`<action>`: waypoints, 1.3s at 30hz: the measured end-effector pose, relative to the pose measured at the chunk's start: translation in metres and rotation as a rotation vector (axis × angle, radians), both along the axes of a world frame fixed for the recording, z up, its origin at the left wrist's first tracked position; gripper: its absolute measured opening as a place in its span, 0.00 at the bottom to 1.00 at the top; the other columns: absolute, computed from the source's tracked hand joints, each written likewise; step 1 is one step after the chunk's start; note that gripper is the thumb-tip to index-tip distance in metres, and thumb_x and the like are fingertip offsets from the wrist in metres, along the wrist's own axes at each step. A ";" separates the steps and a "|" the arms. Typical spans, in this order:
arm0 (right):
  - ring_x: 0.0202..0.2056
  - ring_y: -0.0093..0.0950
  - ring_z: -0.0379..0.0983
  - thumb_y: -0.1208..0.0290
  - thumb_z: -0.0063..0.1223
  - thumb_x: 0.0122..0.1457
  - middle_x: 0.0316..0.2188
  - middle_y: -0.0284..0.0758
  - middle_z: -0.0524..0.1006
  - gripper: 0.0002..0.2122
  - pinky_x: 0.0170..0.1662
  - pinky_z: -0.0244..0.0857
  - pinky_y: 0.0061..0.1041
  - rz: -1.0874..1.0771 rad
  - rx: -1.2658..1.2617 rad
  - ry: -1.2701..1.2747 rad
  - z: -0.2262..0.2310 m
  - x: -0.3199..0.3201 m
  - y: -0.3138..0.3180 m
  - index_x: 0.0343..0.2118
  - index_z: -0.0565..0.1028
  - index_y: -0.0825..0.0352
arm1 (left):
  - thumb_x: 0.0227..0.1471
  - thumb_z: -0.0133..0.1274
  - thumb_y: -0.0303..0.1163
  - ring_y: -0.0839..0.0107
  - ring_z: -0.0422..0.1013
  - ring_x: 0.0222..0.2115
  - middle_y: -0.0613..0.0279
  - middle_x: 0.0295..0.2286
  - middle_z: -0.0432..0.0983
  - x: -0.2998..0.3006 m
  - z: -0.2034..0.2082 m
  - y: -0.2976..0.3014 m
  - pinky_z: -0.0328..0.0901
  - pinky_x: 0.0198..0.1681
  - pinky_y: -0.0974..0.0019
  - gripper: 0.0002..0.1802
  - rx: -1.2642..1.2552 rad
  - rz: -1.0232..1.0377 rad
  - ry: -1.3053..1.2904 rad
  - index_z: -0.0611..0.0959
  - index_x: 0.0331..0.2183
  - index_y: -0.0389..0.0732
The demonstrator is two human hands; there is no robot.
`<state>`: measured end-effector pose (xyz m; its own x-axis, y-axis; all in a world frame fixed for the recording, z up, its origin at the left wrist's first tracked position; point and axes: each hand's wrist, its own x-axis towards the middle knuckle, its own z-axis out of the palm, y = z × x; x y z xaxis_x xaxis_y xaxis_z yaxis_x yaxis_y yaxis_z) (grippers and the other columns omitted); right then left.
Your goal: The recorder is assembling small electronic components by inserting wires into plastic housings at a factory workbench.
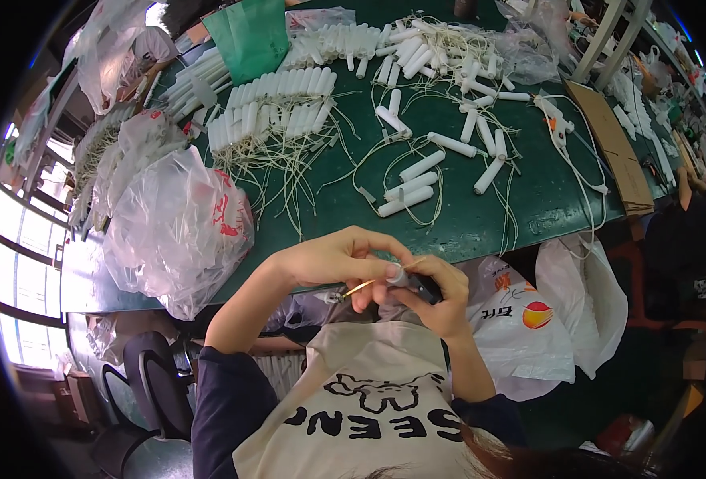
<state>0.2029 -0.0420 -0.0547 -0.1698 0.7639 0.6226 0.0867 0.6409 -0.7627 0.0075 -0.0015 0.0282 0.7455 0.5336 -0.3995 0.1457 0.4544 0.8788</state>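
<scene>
Close to the table's front edge, my two hands come together above my lap. The fingers of my left hand [329, 259] are closed, thumb and fingertips pressed on a small whitish cylindrical piece [399, 277]. A thin yellow rod [358, 289] runs past its fingers, with a small clear-and-metal end at the left. My right hand [446, 295] is wrapped round a small black object [426, 289], whose kind I cannot make out. Its fingertips touch the whitish piece too. Beyond my hands, several white tubes [406, 200] with thin cream wires lie on the green table [329, 215].
Rows of wired white tubes [277, 100] fill the far left of the table, beside a green bag [247, 40]. A clear plastic bag [169, 231] sits at the left edge. A white cable [581, 172] and cardboard [612, 152] lie right. White sacks [521, 327] hang below the edge.
</scene>
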 end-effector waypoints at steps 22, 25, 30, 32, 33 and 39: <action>0.17 0.28 0.69 0.68 0.36 0.64 0.21 0.38 0.69 0.09 0.20 0.65 0.24 -0.090 -0.453 0.630 -0.005 0.029 0.005 0.38 0.65 0.69 | 0.52 0.48 0.24 0.65 0.77 0.20 0.45 0.23 0.78 -0.015 -0.008 -0.006 0.74 0.23 0.70 0.13 -0.102 0.195 -0.012 0.76 0.39 0.25; 0.14 0.27 0.68 0.67 0.35 0.65 0.18 0.39 0.70 0.11 0.19 0.64 0.23 -0.135 -0.528 0.435 0.002 0.047 0.002 0.35 0.66 0.70 | 0.52 0.49 0.24 0.66 0.77 0.20 0.45 0.23 0.78 -0.015 -0.003 -0.009 0.74 0.24 0.70 0.13 -0.069 0.154 0.010 0.77 0.38 0.25; 0.12 0.24 0.66 0.65 0.33 0.65 0.16 0.38 0.71 0.14 0.16 0.60 0.20 0.102 -0.733 0.225 -0.007 0.072 -0.005 0.37 0.69 0.73 | 0.51 0.50 0.23 0.67 0.77 0.20 0.46 0.23 0.78 -0.016 -0.001 -0.013 0.74 0.24 0.71 0.12 -0.035 0.151 0.049 0.78 0.37 0.25; 0.12 0.23 0.64 0.65 0.33 0.65 0.16 0.37 0.71 0.15 0.16 0.59 0.20 0.112 -0.752 0.165 -0.008 0.080 -0.007 0.35 0.69 0.73 | 0.51 0.50 0.23 0.67 0.77 0.20 0.46 0.23 0.78 -0.017 0.001 -0.013 0.74 0.24 0.70 0.12 -0.038 0.150 0.060 0.78 0.37 0.26; 0.11 0.22 0.63 0.65 0.33 0.65 0.15 0.36 0.71 0.16 0.15 0.58 0.19 0.123 -0.769 0.104 -0.008 0.083 -0.008 0.34 0.70 0.74 | 0.51 0.50 0.23 0.67 0.77 0.20 0.46 0.23 0.78 -0.017 0.002 -0.014 0.74 0.24 0.70 0.12 -0.032 0.146 0.058 0.78 0.38 0.26; 0.10 0.18 0.61 0.64 0.33 0.65 0.14 0.34 0.70 0.18 0.14 0.56 0.17 0.071 -0.768 -0.014 -0.007 0.087 -0.006 0.30 0.71 0.74 | 0.51 0.50 0.23 0.66 0.77 0.21 0.47 0.23 0.78 -0.015 0.005 -0.015 0.74 0.25 0.70 0.12 0.006 0.135 0.060 0.78 0.38 0.26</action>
